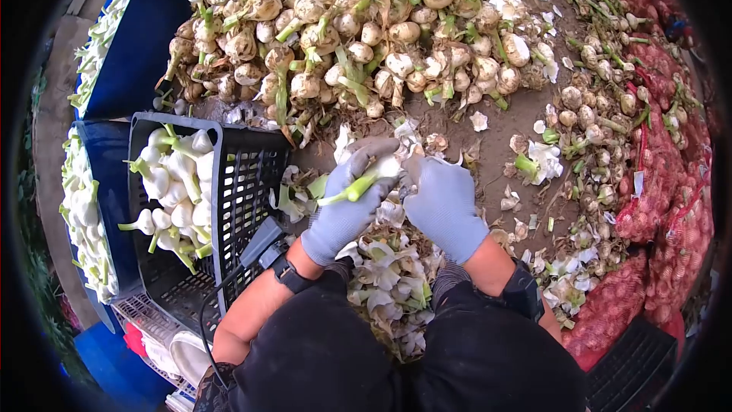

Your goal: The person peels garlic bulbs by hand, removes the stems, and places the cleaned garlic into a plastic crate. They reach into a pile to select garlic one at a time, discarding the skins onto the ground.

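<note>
My left hand (343,200), in a grey glove, is closed around a garlic bulb (366,181), its cut green stem pointing down and left. The bulb looks white and cleaned. Beside it my right hand (446,197), gloved too, has its fingers curled in close to the bulb. What lies in those fingers, if anything, is hidden. Below both hands is a heap of loose garlic skins (393,278) between the person's legs. Just beyond them is a big pile of soil-stained garlic (335,30) with short stems.
A black crate (252,175) with peeled white garlic stands on the left. Further left are blue bins (152,30) full of clean garlic. On the right lie red mesh sacks (663,175) and scattered small bulbs (587,118). A black crate (633,366) sits at lower right.
</note>
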The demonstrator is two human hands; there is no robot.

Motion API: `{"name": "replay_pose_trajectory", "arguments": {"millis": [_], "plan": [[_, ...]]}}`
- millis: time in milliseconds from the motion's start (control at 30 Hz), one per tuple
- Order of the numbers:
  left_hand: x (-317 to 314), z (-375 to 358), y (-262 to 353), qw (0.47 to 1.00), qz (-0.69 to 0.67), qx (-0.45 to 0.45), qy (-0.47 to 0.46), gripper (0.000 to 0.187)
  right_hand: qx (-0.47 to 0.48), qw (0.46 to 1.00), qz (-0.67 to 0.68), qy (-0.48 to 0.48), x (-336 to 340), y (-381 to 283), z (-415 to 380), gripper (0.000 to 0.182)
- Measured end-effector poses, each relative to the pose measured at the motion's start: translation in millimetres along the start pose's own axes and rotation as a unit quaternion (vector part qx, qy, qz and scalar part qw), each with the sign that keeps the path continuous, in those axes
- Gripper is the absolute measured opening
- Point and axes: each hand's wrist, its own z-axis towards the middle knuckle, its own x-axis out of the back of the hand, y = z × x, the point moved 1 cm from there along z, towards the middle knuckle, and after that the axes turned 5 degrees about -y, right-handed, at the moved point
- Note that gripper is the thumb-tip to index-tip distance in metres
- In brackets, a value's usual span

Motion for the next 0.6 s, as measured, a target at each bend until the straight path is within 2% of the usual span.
{"name": "replay_pose_trajectory", "arguments": {"millis": [33, 67, 100, 133, 167, 200, 233, 267, 300, 333, 367, 400, 433, 467, 533, 567, 600], "plan": [[3, -2, 1, 1.000, 0.007, 0.013, -0.014, 0.039, 0.000, 1.000, -0.003, 0.001, -1, 2, -1, 0.018], [6, -7, -3, 1.000, 0.005, 0.009, -0.013, 0.039, -0.019, 0.999, 0.048, 0.016, -2, 5, -2, 0.018], [8, -15, -12, 0.990, -0.113, 0.063, -0.057, 0.037, -0.036, 0.994, 0.099, 0.032, -2, 10, -1, 0.019], [7, -18, -17, 0.961, -0.229, 0.117, -0.102, 0.035, -0.036, 0.994, 0.096, 0.035, -5, 17, 1, 0.019], [9, -12, 9, 0.913, -0.365, 0.168, -0.071, 0.032, -0.050, 0.994, 0.079, 0.057, -10, 26, 3, 0.016], [18, -14, 20, 0.918, -0.374, 0.127, -0.049, 0.034, -0.063, 0.993, 0.064, 0.077, -15, 36, 4, 0.013], [31, -22, 31, 0.942, -0.324, 0.088, 0.002, 0.035, -0.083, 0.996, 0.013, 0.029, -20, 51, 5, 0.020], [48, -29, 50, 0.917, -0.386, 0.074, 0.066, 0.032, -0.082, 0.996, 0.011, 0.034, -24, 66, 8, 0.020], [78, -37, 62, 0.989, -0.126, -0.020, 0.067, 0.028, -0.069, 0.995, -0.012, 0.066, -27, 80, 10, 0.026], [101, -58, 61, 0.986, -0.064, 0.004, 0.151, 0.024, -0.055, 0.993, -0.034, 0.096, -27, 86, 13, 0.033], [131, -70, 72, 0.971, 0.167, -0.037, 0.168, 0.027, -0.115, 0.991, -0.041, 0.047, 2, 70, 23, 0.047], [148, -87, 76, 0.929, 0.273, 0.010, 0.250, 0.041, -0.116, 0.991, -0.039, 0.052, 14, 61, 38, 0.047], [158, -91, 85, 0.922, 0.266, 0.005, 0.281, 0.058, -0.141, 0.987, -0.066, 0.037, 24, 54, 54, 0.046], [154, -88, 105, 0.860, 0.410, 0.038, 0.303, 0.065, -0.163, 0.982, -0.094, 0.022, 32, 51, 67, 0.046], [138, -72, 112, 0.914, 0.219, -0.050, 0.336, 0.066, -0.138, 0.983, -0.117, 0.013, 19, 71, 99, 0.045], [131, -65, 105, 0.924, 0.222, -0.015, 0.311, 0.059, -0.118, 0.983, -0.142, -0.004, 13, 80, 110, 0.044], [128, -57, 93, 0.955, 0.222, -0.001, 0.194, 0.055, -0.110, 0.983, -0.144, 0.000, 14, 87, 109, 0.044]]}}
